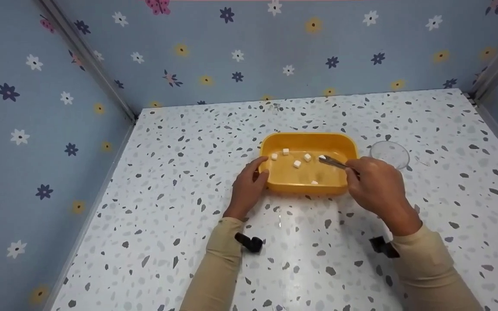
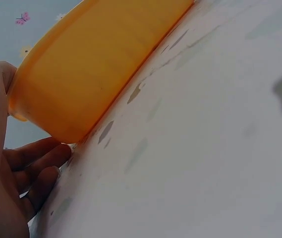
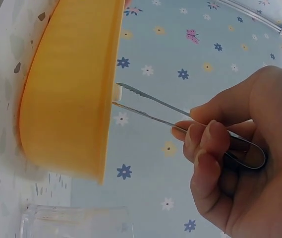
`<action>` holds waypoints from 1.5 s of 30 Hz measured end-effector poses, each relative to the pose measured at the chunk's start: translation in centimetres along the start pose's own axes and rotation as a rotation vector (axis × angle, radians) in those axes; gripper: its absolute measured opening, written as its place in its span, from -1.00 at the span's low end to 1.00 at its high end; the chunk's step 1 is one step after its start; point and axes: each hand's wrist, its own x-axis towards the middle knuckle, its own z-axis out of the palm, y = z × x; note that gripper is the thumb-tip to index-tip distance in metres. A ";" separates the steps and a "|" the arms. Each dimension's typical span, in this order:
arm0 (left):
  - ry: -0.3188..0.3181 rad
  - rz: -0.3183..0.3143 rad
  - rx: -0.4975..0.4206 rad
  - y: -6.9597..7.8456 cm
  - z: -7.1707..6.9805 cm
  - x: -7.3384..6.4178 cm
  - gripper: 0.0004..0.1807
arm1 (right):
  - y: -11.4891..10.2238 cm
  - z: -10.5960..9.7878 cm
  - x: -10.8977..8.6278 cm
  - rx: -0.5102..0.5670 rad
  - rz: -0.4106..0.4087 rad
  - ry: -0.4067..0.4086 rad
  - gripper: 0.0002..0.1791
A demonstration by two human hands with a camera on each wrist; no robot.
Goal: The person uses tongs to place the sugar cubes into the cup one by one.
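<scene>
A yellow plastic tub [image 1: 309, 141] stands on the table with several small white cubes [image 1: 297, 164] spread over its floor. My left hand [image 1: 249, 188] grips the tub's left end, thumb and fingers round its rim and side. In my right hand [image 1: 376, 183], thumb and fingers pinch small U-shaped metal tongs [image 1: 334, 163] with serrated tips. The tongs reach over the tub's right side, and their tips are at one white cube [image 3: 118, 92], with the two arms slightly apart around it in the right wrist view. The tub wall partly hides this cube there.
To the right of the tub, behind my right hand, stands a round clear plastic container [image 1: 390, 154]. The speckled white table [image 1: 180, 185] meets flower-printed blue panels [image 1: 257, 47] at the back and the left.
</scene>
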 end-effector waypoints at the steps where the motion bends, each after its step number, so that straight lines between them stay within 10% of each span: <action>1: 0.003 0.004 -0.006 0.0 0.0 0.0 -0.54 | -0.1 -0.1 0.1 -0.002 -0.003 -0.005 -0.80; 45: 0.004 0.010 -0.049 -0.3 -0.1 0.0 -0.55 | 0.7 -1.7 0.1 -0.015 0.019 0.065 -0.78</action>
